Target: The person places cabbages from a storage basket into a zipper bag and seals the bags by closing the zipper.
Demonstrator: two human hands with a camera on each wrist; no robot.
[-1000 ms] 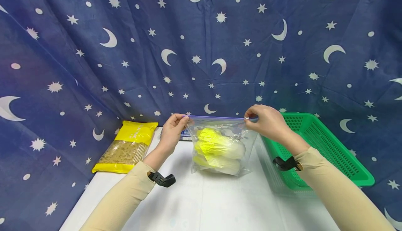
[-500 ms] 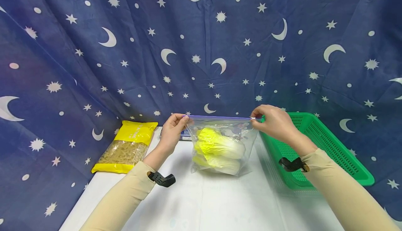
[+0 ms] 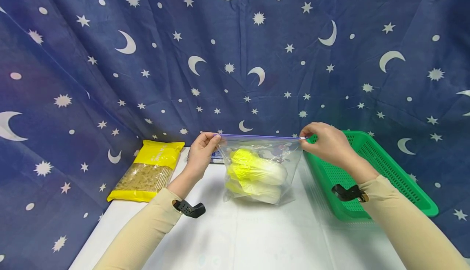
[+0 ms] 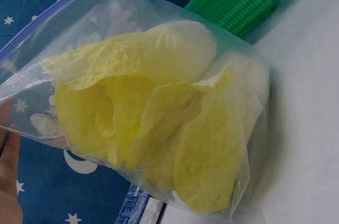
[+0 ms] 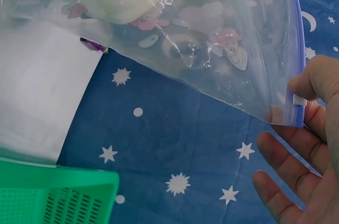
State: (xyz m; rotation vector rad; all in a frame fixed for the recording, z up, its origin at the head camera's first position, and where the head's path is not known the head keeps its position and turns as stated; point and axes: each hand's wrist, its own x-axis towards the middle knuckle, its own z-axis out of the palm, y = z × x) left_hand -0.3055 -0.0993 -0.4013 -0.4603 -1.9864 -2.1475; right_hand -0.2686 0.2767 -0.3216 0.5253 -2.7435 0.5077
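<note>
A clear zip bag [image 3: 291, 170] with a purple slider strip stands upright on the white table. Inside it lie two yellow-and-white napa cabbages [image 3: 257, 172], one above the other; their leaves fill most of the left wrist view. My left hand [image 3: 201, 151] pinches the bag's upper left corner between thumb and fingers. At the strip's right end, my right hand [image 3: 327, 143] pinches the small white slider [image 5: 300, 100] with thumb and forefinger. Its other fingers spread loosely behind the bag's edge in the right wrist view. Between the hands the purple strip [image 3: 260, 136] runs taut and straight.
A green plastic basket [image 3: 389, 168] stands to the right, under and beyond my right forearm. At the left lies a yellow pasta bag [image 3: 150, 172]. Partly hidden behind the zip bag is a blue printed package [image 3: 217, 158]. A starry blue curtain [image 3: 235, 58] hangs behind the table.
My right hand has slid rightward along the purple strip with the slider, from short of the right corner to the strip's end. My left hand has stayed at its corner.
</note>
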